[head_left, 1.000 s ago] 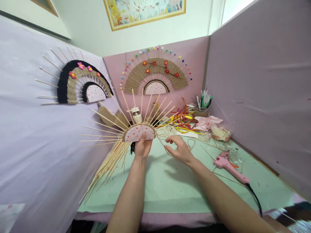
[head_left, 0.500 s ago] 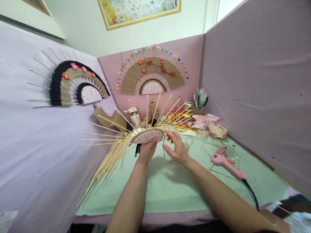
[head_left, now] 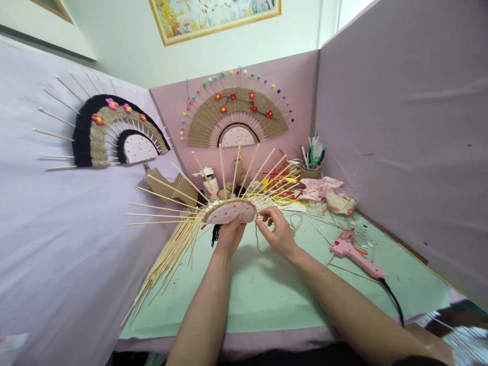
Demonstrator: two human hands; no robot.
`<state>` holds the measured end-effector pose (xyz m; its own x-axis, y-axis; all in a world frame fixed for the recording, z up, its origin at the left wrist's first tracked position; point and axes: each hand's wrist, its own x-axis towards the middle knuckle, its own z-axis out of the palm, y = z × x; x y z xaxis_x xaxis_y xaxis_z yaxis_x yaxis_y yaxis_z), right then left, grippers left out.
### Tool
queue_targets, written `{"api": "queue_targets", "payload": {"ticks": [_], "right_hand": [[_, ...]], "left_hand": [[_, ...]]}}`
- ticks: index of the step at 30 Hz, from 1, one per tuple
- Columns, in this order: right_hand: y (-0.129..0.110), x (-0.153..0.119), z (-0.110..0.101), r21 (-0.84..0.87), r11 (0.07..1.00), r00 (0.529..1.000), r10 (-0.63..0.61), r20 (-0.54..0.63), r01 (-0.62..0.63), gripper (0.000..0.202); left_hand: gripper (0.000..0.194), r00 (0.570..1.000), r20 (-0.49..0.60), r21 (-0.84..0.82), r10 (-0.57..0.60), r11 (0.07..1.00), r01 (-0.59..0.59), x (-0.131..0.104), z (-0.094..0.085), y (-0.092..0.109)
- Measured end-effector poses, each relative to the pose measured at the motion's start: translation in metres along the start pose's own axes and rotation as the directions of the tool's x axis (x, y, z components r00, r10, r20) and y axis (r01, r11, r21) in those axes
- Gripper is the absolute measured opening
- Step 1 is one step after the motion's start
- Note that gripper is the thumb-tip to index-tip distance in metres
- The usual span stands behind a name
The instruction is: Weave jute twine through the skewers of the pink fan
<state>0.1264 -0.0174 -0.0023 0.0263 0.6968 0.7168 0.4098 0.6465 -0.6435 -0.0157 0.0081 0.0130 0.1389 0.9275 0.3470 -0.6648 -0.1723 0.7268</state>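
My left hand [head_left: 231,236] grips a half-round fan base [head_left: 229,213] from below, its thumb lying on the spotted pink-and-white front. Thin wooden sticks [head_left: 190,178] spread out from the base's curved edge, which is wrapped in brown twine. At the base's right corner, my right hand [head_left: 276,231] has its thumb and forefinger curled in close on the loose twine [head_left: 257,239], which hangs down in a loop and trails onto the table behind. The exact contact of those fingertips is too small to see clearly.
A pink glue gun [head_left: 358,258] with a black cord lies at right. Loose sticks [head_left: 163,269] are piled at left. Along the back are a white bottle [head_left: 209,182], coloured pipe cleaners [head_left: 280,185] and a pot of tools [head_left: 311,172]. Finished fans [head_left: 238,114] hang on the partitions.
My right thumb and forefinger have drawn closer together at the base's right corner, around the twine. My left hand keeps its hold; the fan base has tilted slightly.
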Motion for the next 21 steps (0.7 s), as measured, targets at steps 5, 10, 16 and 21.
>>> {"api": "queue_targets", "payload": {"ticks": [5,10,16,21], "right_hand": [[0.005,0.0,0.004,-0.105,0.992,0.991,0.083,0.105,-0.071,0.018],[0.002,-0.001,0.006,-0.021,0.995,0.981,0.105,0.16,-0.103,0.016],[0.004,-0.002,0.009,0.198,0.917,0.9,0.267,0.345,-0.348,0.013],[0.008,-0.001,0.01,0.265,0.842,0.846,0.344,0.408,-0.47,0.015]], "left_hand": [[0.03,0.998,-0.061,-0.034,0.018,0.999,-0.021,0.001,0.001,0.001],[0.031,0.996,-0.075,-0.055,0.039,0.998,-0.043,0.001,-0.001,0.0],[0.031,0.983,-0.183,-0.118,0.032,0.992,-0.054,0.004,-0.006,0.0],[0.027,0.953,-0.296,-0.187,0.067,0.974,-0.126,0.008,-0.012,0.004]]}}
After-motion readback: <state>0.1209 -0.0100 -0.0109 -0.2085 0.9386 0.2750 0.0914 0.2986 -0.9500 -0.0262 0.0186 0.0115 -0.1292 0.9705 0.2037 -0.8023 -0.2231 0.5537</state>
